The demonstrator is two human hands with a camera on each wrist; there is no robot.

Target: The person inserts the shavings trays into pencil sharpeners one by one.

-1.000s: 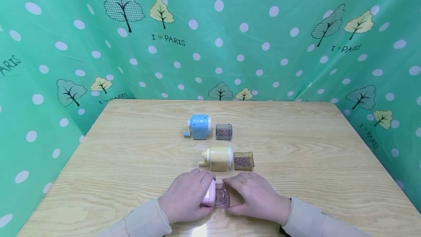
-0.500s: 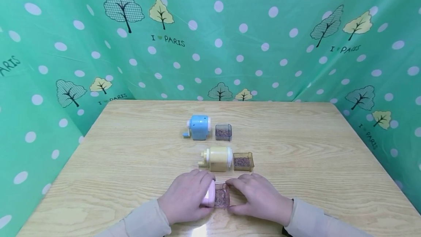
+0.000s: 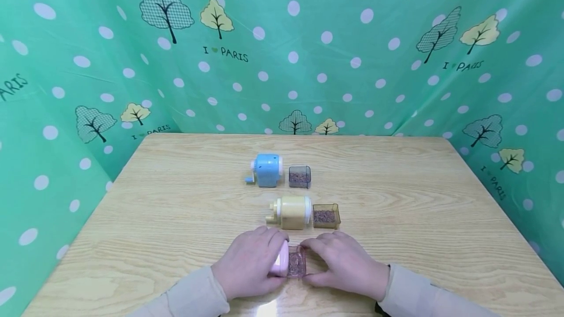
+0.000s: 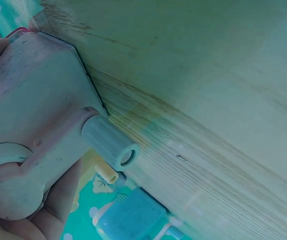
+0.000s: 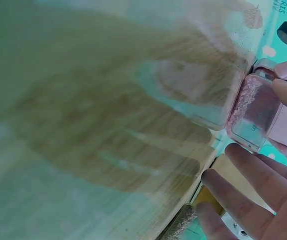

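Note:
On the near middle of the table, my left hand (image 3: 248, 263) grips a pink pencil sharpener (image 3: 280, 259), covering most of its body. Its crank handle (image 4: 109, 140) sticks out in the left wrist view. A clear pink shavings drawer (image 3: 296, 262) with shavings inside stands partly out of the sharpener's right side. My right hand (image 3: 345, 265) holds this drawer by its outer end, thumb on the near side and fingertips on the far side. The other right fingers (image 5: 233, 197) are spread out beside it. The drawer's inner end is hidden.
Just beyond my hands lies a yellow pencil sharpener (image 3: 293, 213), with its amber drawer (image 3: 326, 215) of shavings beside it. Farther back are a blue sharpener (image 3: 268, 170) and a grey drawer (image 3: 299, 177) with shavings. A green dotted cloth (image 3: 264, 82) hangs around the wooden table (image 3: 396, 199).
The pink drawer has shifted slightly left toward the sharpener. My right hand moved a little right, then back left; my left hand keeps its hold.

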